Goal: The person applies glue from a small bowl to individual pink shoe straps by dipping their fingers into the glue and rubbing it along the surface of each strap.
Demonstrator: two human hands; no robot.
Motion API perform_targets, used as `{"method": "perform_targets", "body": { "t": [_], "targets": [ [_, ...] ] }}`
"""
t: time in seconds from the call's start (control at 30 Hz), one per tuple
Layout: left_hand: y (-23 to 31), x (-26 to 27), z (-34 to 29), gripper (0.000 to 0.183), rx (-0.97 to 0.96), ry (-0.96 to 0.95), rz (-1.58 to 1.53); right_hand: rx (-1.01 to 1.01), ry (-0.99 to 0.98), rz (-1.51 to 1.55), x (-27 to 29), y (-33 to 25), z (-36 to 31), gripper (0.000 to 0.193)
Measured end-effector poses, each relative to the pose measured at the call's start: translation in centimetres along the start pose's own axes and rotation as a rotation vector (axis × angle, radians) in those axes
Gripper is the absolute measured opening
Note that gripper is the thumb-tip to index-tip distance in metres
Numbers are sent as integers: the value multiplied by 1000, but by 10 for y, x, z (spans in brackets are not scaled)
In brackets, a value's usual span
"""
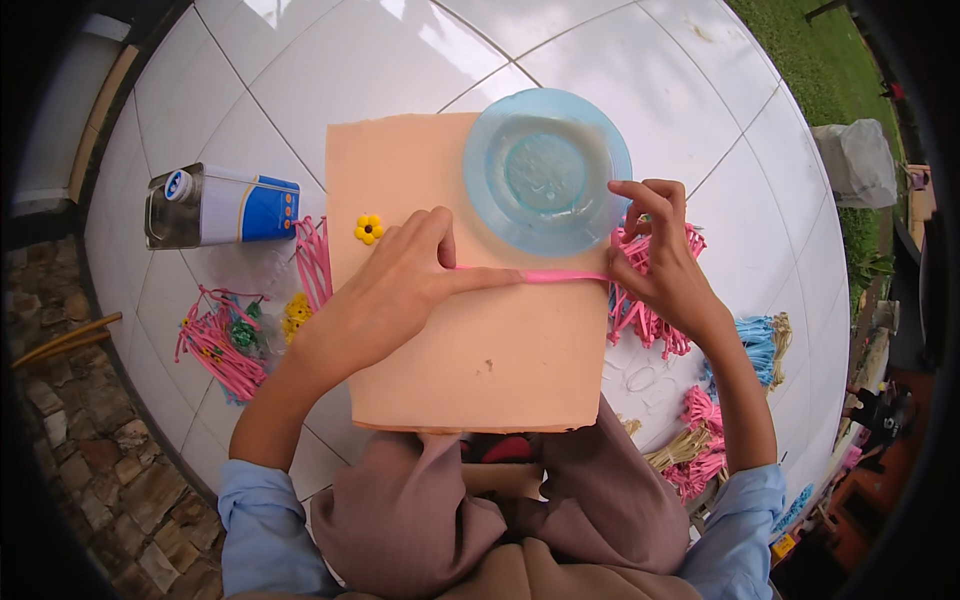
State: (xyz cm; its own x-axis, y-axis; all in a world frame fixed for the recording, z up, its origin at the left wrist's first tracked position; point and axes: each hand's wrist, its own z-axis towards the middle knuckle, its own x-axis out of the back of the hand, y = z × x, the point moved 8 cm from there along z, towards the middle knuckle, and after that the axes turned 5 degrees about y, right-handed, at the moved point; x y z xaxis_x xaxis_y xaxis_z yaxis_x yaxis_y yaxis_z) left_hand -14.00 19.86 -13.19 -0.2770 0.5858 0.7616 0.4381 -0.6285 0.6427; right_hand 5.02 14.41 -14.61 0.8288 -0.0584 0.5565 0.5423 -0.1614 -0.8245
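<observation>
A pink strip (560, 276) lies crosswise on the peach-coloured surface (480, 350), just below a translucent blue plate (548, 165). The left hand (395, 275) is palm down; its thumb is extended along the strip and its index finger is bent down near the strip's left end. Whether these fingers pinch the strip or merely press on it cannot be determined. The right hand (665, 255) is at the strip's right end, index finger and thumb spread well apart, the index finger at the plate's rim in this view and the thumb beside the strip. Any grip by its lower fingers is hidden. The plate slightly overhangs the surface's right edge. A yellow flower-shaped piece (369, 229) with a dark centre lies near the left hand. On the white tiled floor (290, 60), left side: a metal can (225, 210) with a blue and white label, and a pink bundle (225, 355). Right side: a pink pile (650, 315) partly behind the right hand, and a blue bundle (755, 345).
</observation>
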Motion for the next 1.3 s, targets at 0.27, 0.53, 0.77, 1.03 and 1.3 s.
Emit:
{"method": "perform_targets", "body": {
  "t": [0.27, 0.53, 0.77, 1.03, 1.3],
  "targets": [
    [2, 1, 0, 39, 37, -83, 51, 765, 304, -561, -3, -23, -29, 46],
    [6, -2, -2, 40, -29, -62, 112, 707, 253, -599, -6, -27, -30, 46],
    [14, 2, -4, 43, -126, 80, 206, 712, 226, -576, -9, -28, -32, 46],
    [14, 2, -4, 42, -114, 73, 192, 677, 227, -546, -11, -21, -34, 44],
    [16, 2, -4, 42, -117, 83, 219, 676, 226, -561, -10, -25, -32, 42]
  ]
}}
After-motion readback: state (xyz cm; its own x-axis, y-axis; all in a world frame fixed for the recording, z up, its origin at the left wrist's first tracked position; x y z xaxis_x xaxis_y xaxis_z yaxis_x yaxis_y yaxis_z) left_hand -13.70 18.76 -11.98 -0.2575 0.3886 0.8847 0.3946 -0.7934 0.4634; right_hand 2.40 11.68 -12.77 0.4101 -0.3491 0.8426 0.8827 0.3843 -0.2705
